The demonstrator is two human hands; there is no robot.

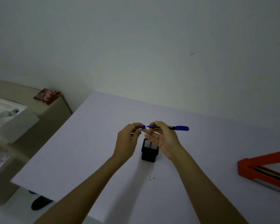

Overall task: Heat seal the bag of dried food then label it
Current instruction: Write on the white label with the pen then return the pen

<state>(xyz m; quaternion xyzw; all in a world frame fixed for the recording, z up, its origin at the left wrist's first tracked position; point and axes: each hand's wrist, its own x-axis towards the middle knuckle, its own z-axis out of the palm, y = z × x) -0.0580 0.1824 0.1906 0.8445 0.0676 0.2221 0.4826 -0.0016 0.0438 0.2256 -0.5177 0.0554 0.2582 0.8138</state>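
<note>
My right hand [164,136] grips a blue marker [176,127] held level above the white table [87,151], tip pointing left. My left hand [129,136] pinches the marker's blue cap [143,126], which sits just off the tip. Both hands hover over a black mesh pen holder [149,151] standing on the table. A small white label [152,178] with dark writing lies flat on the table nearer to me. The orange heat sealer [265,170] sits at the right edge. No bag of dried food shows on the table.
A red snack packet [47,95] lies on a beige surface at the left. A white box [8,117] with items stands beside it. A dark shoe [40,202] is on the floor below the table's left corner. A wall stands behind the table.
</note>
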